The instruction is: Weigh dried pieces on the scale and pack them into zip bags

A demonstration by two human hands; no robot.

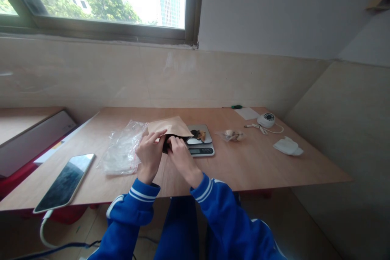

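Note:
A brown paper bag (170,125) is tilted with its dark mouth facing me. My left hand (150,155) is closed on the left edge of this mouth. At the opening, the fingers of my right hand (182,155) are curled together; what they pinch is hidden in the dark. Just right of the bag, partly covered by it, sits a kitchen scale (201,151) with a display and buttons at its front. Some dark and light-brown dried pieces (199,135) lie on its pan.
Crumpled clear plastic bags (123,150) lie on the left, near a phone (65,183) with a white cable. Rightward are a small clear bag of pale pieces (233,135), a white dome camera (266,120) with wires, a crumpled white tissue (288,146), paper (246,113) and a green-handled tool (236,107).

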